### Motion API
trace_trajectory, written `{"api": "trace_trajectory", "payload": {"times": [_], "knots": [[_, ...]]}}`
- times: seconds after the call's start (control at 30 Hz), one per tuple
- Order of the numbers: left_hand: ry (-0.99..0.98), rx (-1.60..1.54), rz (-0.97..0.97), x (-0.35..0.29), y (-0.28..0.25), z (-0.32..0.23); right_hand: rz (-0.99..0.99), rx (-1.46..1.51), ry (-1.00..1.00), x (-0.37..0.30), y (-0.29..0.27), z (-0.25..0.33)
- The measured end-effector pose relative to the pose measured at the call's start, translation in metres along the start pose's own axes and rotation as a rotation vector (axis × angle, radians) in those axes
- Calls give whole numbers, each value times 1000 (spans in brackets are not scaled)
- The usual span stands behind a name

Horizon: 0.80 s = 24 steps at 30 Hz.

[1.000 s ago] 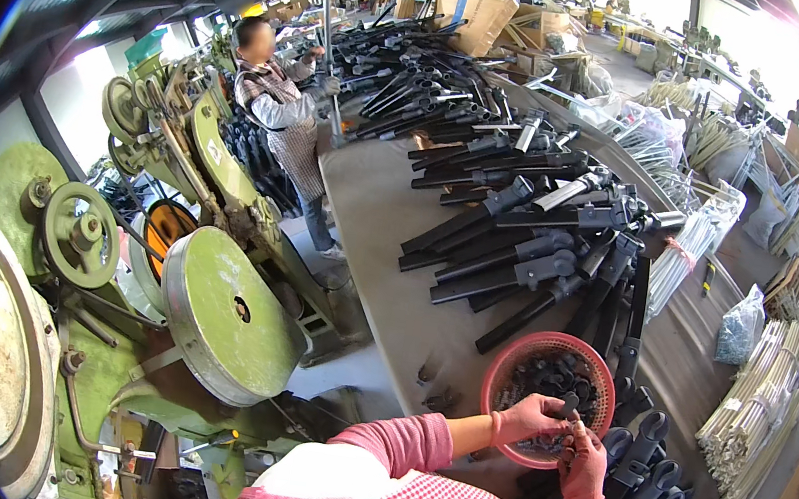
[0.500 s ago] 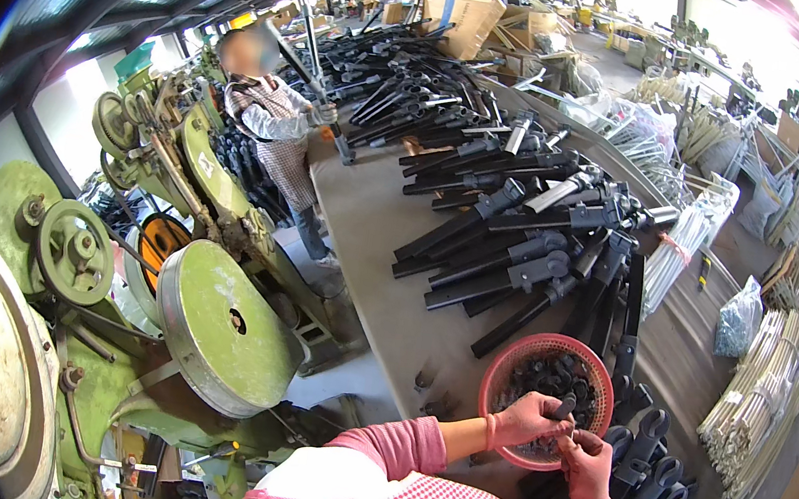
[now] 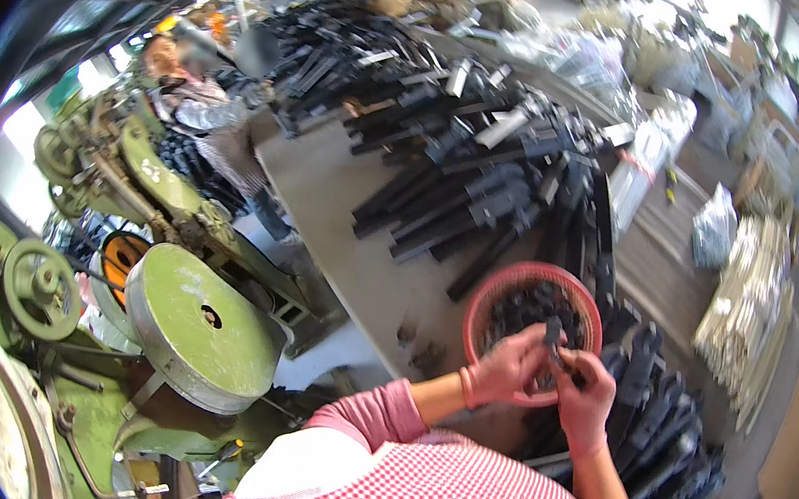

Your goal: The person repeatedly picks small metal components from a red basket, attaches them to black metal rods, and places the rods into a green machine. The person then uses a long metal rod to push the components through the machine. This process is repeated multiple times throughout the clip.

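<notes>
My left hand is closed, its fingers pinching a small black plastic part that sticks up past the thumb. Right beside it, my right hand is also closed, with a small dark piece between thumb and fingers. Blur hides whether the two pieces are joined. Both hands hover over the near side of a round red plastic basket. Loose small black parts fill the inside of the basket.
Black tubes with joint fittings are heaped across the grey table; more black tube pieces lie by my right forearm. Green machines stand left. A person works at the table's far left. Pale rods lie right.
The view has shifted, so the table and basket sit higher and further left in it. Both hands have stayed together at the basket, with the dark pieces now showing more between the fingers.
</notes>
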<state>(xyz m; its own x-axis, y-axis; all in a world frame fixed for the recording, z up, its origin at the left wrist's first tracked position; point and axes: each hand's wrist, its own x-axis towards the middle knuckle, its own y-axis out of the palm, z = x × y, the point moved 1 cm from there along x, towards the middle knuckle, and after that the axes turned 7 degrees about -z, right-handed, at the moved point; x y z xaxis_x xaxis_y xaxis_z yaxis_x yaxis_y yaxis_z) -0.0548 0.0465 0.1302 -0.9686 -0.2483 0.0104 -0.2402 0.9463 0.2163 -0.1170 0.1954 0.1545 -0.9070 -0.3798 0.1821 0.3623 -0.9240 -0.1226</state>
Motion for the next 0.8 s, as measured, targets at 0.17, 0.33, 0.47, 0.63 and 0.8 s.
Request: {"api": "trace_trajectory", "payload": {"times": [0.17, 0.33, 0.47, 0.63, 0.8], "knots": [[-164, -292, -76, -12, 0, -27, 34, 136, 34, -15, 1, 25], [-298, -332, 3, -26, 10, -42, -102, 70, 99, -21, 0, 29], [-298, -350, -2, -27, 8, -32, 29, -2, 63, -22, -14, 23], [-317, -263, 60, -36, -1, -19, 144, 118, 191, -26, -18, 16], [-237, -153, 99, -49, -3, -15, 301, -91, 271, -27, -14, 25]]}}
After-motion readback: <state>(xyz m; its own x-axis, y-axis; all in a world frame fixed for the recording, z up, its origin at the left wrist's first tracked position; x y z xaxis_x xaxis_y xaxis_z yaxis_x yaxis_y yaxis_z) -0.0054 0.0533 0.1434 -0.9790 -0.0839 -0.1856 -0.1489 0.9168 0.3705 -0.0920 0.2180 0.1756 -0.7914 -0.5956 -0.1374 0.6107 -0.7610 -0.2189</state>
